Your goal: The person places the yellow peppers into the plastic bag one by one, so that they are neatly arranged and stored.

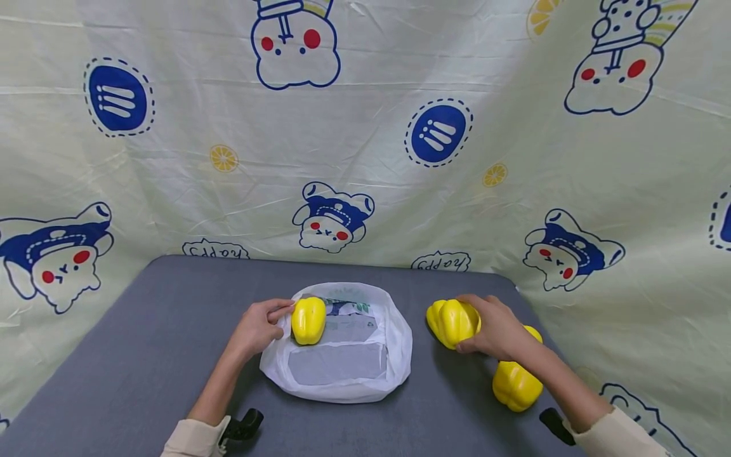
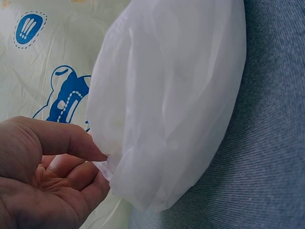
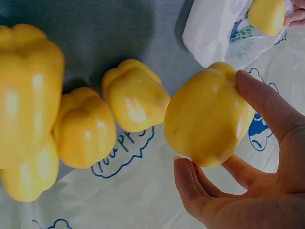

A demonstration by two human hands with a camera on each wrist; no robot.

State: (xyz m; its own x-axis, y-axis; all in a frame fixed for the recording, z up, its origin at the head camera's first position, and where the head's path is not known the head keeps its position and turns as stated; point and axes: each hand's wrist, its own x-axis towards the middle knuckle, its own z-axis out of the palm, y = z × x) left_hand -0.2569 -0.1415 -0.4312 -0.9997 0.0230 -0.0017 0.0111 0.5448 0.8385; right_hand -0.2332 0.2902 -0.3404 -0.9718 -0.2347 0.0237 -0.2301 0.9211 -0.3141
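Note:
A white plastic bag (image 1: 400, 346) stands with its mouth open on the grey table. My left hand (image 1: 259, 329) pinches the bag's left rim; the left wrist view shows thumb and finger on the thin plastic (image 2: 167, 95). Just inside that rim is one yellow bell pepper (image 1: 308, 320). To the right of the bag, my right hand (image 1: 495, 327) holds another yellow bell pepper (image 3: 209, 117) between thumb and fingers. Close behind the held one sits a further bell pepper (image 3: 136, 95), partly covered in the head view.
More yellow bell peppers lie at the right, one (image 1: 516, 386) beneath my right forearm and another (image 1: 533, 333) partly hidden by it. A patterned sheet (image 1: 377, 158) hangs beyond the grey table (image 1: 165, 330) and its far edge.

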